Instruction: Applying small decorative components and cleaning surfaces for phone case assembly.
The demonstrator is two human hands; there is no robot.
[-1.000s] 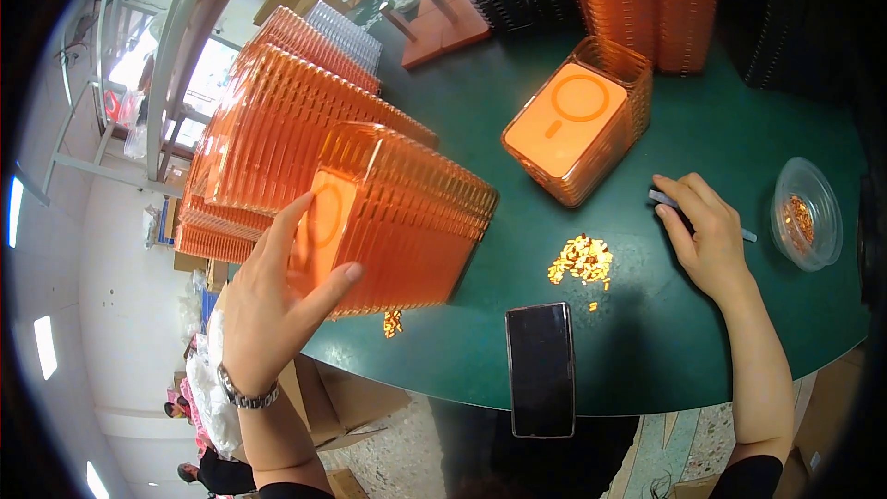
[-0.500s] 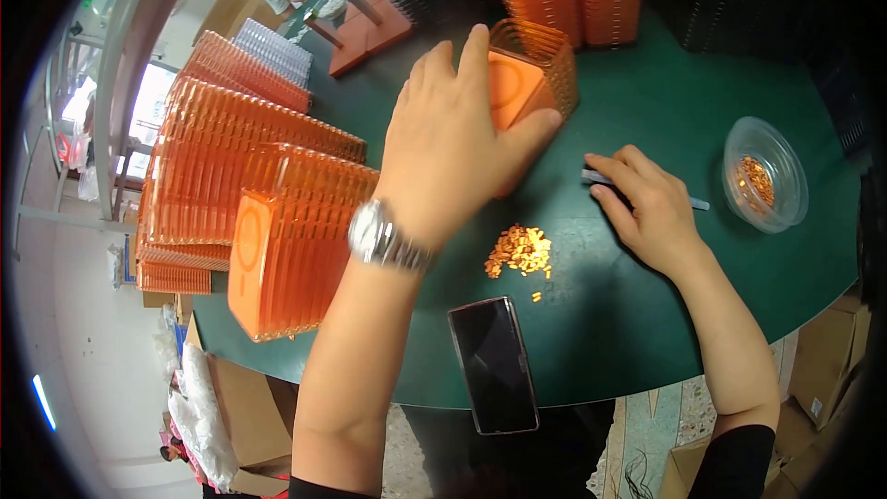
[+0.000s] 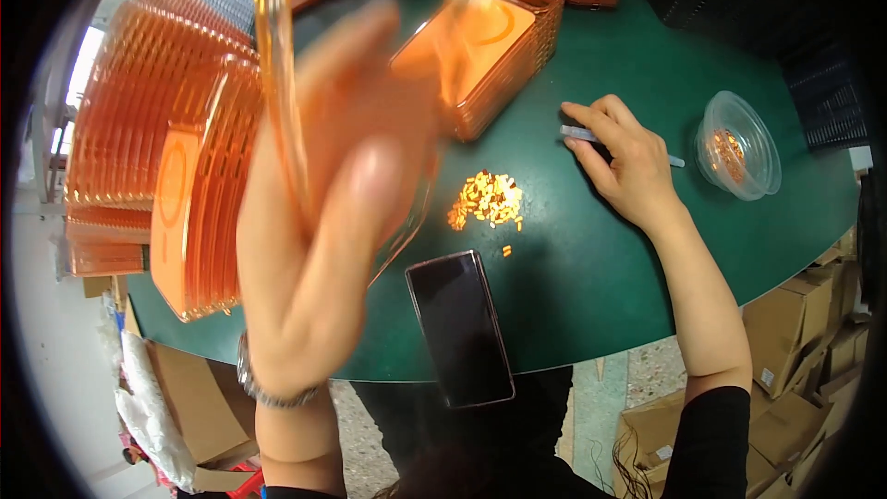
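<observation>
My left hand (image 3: 333,194), blurred and raised close to me, is closed round an orange see-through phone case (image 3: 288,83). Right beyond it lies a stack of orange phone cases (image 3: 490,32) with a pale ring mark on the top one. On the green table, my right hand (image 3: 624,152) keeps its fingers closed round a thin pen-like tool (image 3: 579,133), whose pale end sticks out past the palm. Between the hands sits a loose pile of small shiny gold pieces (image 3: 490,199). Two of those pieces lie apart, nearer to me.
A dark phone (image 3: 459,328) lies at the near table edge. On the right stands a clear plastic bowl (image 3: 765,152) with more gold pieces. Long rows of orange cases (image 3: 139,111) line the left side, and black stacks (image 3: 739,9) the far right. Cardboard boxes (image 3: 785,323) stand below on the right.
My left hand has come back toward me from the far stack, lifting a phone case. My right hand still holds the pen-like tool. The whole view has shifted a little.
</observation>
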